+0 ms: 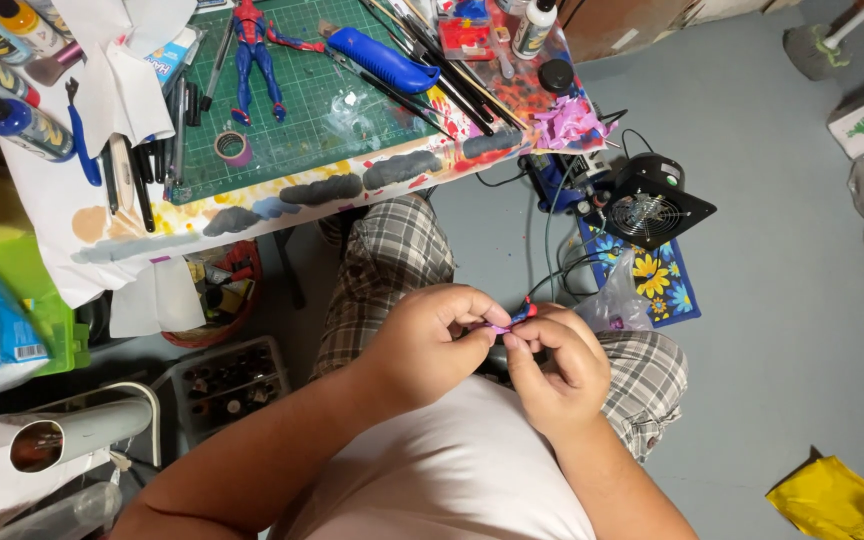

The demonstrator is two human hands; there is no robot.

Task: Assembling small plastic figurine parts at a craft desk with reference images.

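Fingers [492, 325] of both hands pinch a small red-blue piece [524, 312] — held between the fingertips.

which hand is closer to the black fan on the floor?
Right. The right hand sits on the fan's side, below it in the picture; the left hand is farther across, over the lap. Both pinch a small red-and-blue piece.

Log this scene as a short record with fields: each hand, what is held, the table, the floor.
left hand: pinches one end of a small part over the lap
right hand: pinches the other end
small part: red and blue with a purple bit, too small to identify
table: green cutting mat with a red-and-blue action figure and a blue utility knife
floor: black fan, yellow bag
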